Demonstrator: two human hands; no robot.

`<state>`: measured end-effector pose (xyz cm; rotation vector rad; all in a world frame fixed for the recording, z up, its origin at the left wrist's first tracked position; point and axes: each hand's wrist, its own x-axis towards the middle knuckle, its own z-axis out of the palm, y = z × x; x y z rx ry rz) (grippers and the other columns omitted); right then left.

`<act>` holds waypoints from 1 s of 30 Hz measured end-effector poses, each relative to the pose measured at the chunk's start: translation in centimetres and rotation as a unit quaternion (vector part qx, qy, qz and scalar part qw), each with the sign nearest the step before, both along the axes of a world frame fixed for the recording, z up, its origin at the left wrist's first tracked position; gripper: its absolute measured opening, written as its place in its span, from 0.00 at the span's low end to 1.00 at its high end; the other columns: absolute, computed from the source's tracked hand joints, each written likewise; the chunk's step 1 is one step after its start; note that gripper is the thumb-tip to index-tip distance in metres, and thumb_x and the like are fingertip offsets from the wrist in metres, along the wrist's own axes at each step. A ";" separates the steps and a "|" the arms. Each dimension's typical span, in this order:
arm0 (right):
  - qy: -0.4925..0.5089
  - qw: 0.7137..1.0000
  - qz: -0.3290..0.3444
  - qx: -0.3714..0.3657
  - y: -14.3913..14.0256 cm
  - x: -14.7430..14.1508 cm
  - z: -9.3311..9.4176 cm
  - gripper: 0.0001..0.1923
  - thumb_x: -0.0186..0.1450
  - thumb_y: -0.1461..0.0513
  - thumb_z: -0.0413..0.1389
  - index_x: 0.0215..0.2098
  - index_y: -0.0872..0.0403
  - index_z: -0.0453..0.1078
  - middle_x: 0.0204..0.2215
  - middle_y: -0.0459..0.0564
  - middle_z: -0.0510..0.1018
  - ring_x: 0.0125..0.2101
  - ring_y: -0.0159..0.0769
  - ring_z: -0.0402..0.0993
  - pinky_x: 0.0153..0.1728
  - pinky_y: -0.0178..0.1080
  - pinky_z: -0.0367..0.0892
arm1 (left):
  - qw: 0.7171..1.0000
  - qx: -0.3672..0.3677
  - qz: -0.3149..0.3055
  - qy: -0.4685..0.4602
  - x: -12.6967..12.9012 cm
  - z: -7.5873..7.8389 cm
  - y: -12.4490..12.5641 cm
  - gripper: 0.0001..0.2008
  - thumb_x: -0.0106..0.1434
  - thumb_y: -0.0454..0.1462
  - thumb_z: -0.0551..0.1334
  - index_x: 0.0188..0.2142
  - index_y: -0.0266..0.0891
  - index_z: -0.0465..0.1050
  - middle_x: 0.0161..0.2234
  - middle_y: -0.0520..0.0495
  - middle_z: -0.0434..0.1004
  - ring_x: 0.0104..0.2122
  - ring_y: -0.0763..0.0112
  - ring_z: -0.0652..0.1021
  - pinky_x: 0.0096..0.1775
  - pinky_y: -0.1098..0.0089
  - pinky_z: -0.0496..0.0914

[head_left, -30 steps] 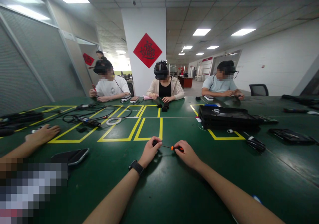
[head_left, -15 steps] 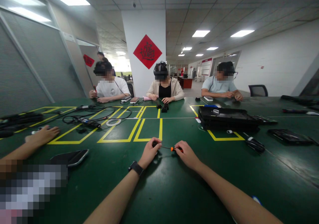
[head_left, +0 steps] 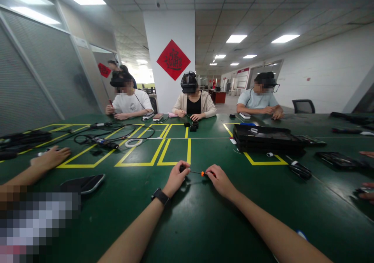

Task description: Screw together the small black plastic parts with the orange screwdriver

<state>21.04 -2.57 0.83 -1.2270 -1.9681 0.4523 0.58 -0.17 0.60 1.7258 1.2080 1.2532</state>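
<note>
Both of my hands are over the green tabletop (head_left: 187,224), close together in the middle of the view. My right hand (head_left: 221,182) is closed around the handle of a screwdriver (head_left: 202,173), which has an orange collar and a thin dark shaft. The shaft points left toward my left hand (head_left: 174,180). Pinched in the left fingers is a small black part (head_left: 182,168), mostly hidden by them; whether the shaft's tip touches it I cannot tell. A dark watch is on my left wrist.
Black cables (head_left: 102,141) and a white cable coil (head_left: 133,143) lie ahead left. A phone (head_left: 90,184) and a co-worker's hand (head_left: 52,156) are at left. A black case (head_left: 267,138) and another screwdriver (head_left: 299,169) lie ahead right. Several people sit opposite.
Another person's hands have come into view at the right edge, one with a small dark object. My own hands and the screwdriver have hardly moved.
</note>
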 end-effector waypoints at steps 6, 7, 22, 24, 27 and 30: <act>-0.001 1.000 0.010 0.001 -0.2 0.1 0.3 0.05 0.58 0.66 0.49 0.32 0.55 0.66 0.32 0.48 0.69 0.36 0.34 0.64 0.39 0.38 0.60 | 1.000 0.002 -0.006 -0.003 -0.1 -0.1 0.0 0.08 0.54 0.40 0.56 0.32 0.38 0.67 0.25 0.53 0.68 0.25 0.75 0.68 0.27 0.75 0.62; 0.002 1.000 0.011 0.003 -0.2 0.1 0.3 0.05 0.57 0.66 0.50 0.32 0.54 0.66 0.32 0.48 0.69 0.36 0.34 0.64 0.39 0.38 0.60 | 1.000 0.004 -0.006 -0.001 -0.1 -0.2 0.0 0.08 0.54 0.40 0.57 0.33 0.38 0.67 0.25 0.53 0.68 0.25 0.75 0.69 0.28 0.75 0.62; -0.016 1.000 0.008 0.005 0.2 0.0 -0.1 0.07 0.61 0.64 0.48 0.30 0.54 0.68 0.31 0.48 0.70 0.36 0.34 0.64 0.40 0.38 0.59 | 1.000 0.010 0.001 0.001 0.0 -0.2 0.1 0.07 0.53 0.38 0.56 0.32 0.39 0.67 0.27 0.53 0.69 0.26 0.75 0.69 0.30 0.74 0.63; -0.010 1.000 0.007 0.008 0.0 0.0 0.0 0.06 0.59 0.65 0.49 0.32 0.54 0.67 0.32 0.48 0.69 0.36 0.34 0.64 0.40 0.38 0.60 | 1.000 0.001 0.001 0.001 0.0 -0.2 0.1 0.07 0.54 0.38 0.56 0.32 0.39 0.67 0.25 0.53 0.69 0.25 0.75 0.69 0.29 0.74 0.63; -0.001 1.000 0.003 0.009 -0.2 0.0 0.2 0.06 0.57 0.66 0.51 0.34 0.54 0.66 0.33 0.48 0.69 0.37 0.35 0.64 0.40 0.38 0.60 | 1.000 0.002 0.005 0.003 0.1 -0.1 0.0 0.07 0.53 0.38 0.57 0.32 0.38 0.67 0.26 0.53 0.69 0.25 0.74 0.70 0.30 0.74 0.63; 0.002 1.000 0.002 0.009 -0.3 0.0 0.2 0.07 0.55 0.66 0.53 0.34 0.54 0.65 0.34 0.48 0.69 0.38 0.35 0.64 0.40 0.38 0.60 | 1.000 0.002 0.014 0.001 0.1 0.0 0.0 0.07 0.52 0.37 0.57 0.31 0.38 0.68 0.27 0.52 0.70 0.26 0.74 0.70 0.31 0.73 0.63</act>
